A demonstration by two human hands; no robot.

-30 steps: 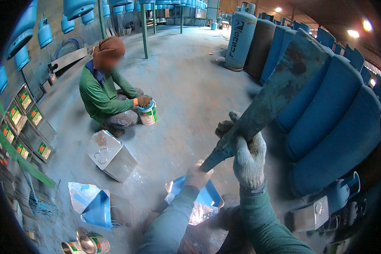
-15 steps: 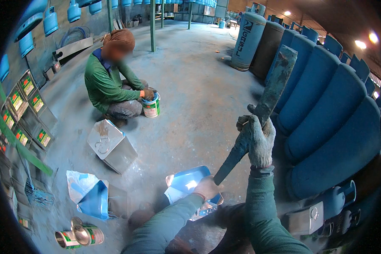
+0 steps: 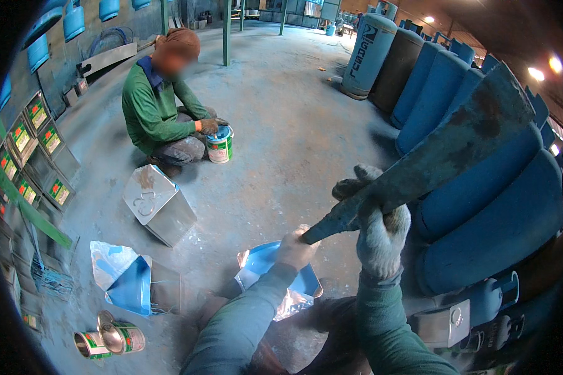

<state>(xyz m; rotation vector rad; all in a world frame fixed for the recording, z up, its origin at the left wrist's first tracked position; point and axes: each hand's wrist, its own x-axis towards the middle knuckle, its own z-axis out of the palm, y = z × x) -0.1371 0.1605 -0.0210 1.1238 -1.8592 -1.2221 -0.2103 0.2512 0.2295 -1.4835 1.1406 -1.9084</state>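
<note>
A long, flat, paint-stained metal bar (image 3: 447, 147), narrow at one end and broad at the other, slants up to the right in front of me. My left hand (image 3: 296, 250) is closed round its narrow end. My right hand (image 3: 381, 228), in a pale knitted glove, grips the bar farther up, with some fingers behind it. Below my left hand sits a cut-open metal tin (image 3: 256, 257), coated blue inside. My forearm hides part of that tin.
A co-worker (image 3: 159, 115) in green sits at the left with a paint can (image 3: 220, 147). Nearer are a closed square tin (image 3: 162, 203), a cut-open blue-lined tin (image 3: 131, 287) and two empty round cans (image 3: 116, 334). Large blue gas cylinders (image 3: 500, 215) line the right side.
The bar has tilted down toward the right and come closer, its broad end looking larger. My left hand has risen slightly. The co-worker's hands have shifted at the can.
</note>
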